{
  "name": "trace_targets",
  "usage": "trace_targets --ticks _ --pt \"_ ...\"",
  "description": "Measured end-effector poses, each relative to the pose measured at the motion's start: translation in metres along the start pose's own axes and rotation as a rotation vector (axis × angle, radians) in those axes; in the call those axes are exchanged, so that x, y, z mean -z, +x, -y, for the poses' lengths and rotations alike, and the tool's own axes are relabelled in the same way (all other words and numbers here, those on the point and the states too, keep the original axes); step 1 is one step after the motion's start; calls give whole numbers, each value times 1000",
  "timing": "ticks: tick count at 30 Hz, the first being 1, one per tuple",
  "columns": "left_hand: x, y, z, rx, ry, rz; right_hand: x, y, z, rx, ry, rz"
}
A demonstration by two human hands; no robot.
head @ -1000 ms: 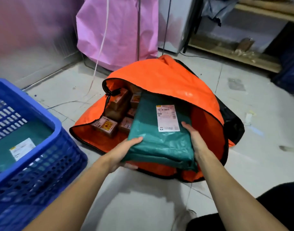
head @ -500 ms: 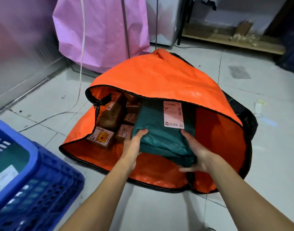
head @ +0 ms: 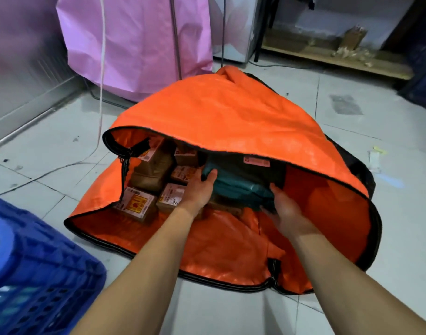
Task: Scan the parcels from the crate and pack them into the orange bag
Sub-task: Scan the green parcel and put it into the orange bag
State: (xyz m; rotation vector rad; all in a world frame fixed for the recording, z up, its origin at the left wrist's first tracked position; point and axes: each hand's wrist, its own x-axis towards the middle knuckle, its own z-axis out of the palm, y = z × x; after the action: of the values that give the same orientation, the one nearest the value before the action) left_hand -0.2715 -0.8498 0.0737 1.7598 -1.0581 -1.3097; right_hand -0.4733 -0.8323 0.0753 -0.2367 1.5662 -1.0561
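Gripping the parcel (head: 238,187) with my left hand (head: 199,191) at one end and my right hand (head: 288,212) at the other, I have it inside the bag (head: 231,112). It may snag under the bag's sagging top, or topple the boxes (head: 144,187) inside the bag.

The bag (head: 231,112) lies on the floor (head: 231,310) in the middle, its mouth open toward the near side. Small boxes (head: 154,168) sit inside it on the left. A soft parcel (head: 241,187) lies inside, just right of them. The left hand (head: 198,192) holds the parcel's left end and the right hand (head: 286,213) its near right end. The crate (head: 37,274) stands near left. A hanging sheet (head: 139,44) is far left behind the bag, and a low shelf (head: 328,59) far right.
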Motion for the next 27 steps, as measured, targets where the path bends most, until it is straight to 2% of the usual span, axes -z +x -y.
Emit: trace_targets --ticks 5,10,13,16,20,24,27 --pt "15 -18 7 -22 116 31 -5 -7 -17 -2 -2 11" --pt "48 -42 -11 68 255 82 -13 -29 -27 -24 77 -6" --pt "87 -58 -15 30 255 76 -25 -45 -39 -100 -37 17" --pt "133 -87 -32 -3 252 40 -48 -75 -54 -156 -255 150" --pt "179 -153 -76 8 358 106 -84 -140 -48 -69 -505 439" --pt "267 -231 -117 -106 326 -77 -126 -206 -26 63 -605 645" --pt "337 -289 -132 -140 219 -257 -153 -244 -19 188 -622 683"
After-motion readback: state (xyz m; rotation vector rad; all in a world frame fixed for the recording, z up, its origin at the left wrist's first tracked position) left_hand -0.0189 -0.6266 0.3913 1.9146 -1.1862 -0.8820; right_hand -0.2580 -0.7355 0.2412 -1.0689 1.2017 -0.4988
